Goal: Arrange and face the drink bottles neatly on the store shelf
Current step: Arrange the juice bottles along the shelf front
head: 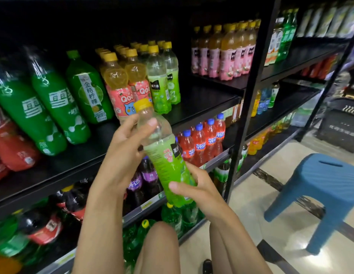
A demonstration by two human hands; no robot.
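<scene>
Gripping bottle [166,155]: left hand [121,153], right hand [200,187]

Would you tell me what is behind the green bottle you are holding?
Red bottles with blue caps and purple bottles on the lower shelf show beside it; anything behind the green bottle is covered.

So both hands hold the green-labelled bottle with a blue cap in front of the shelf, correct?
Not quite: the cap is yellow, not blue, as the head view shows. The left hand and right hand do both hold the green-labelled bottle in front of the shelf.
</scene>
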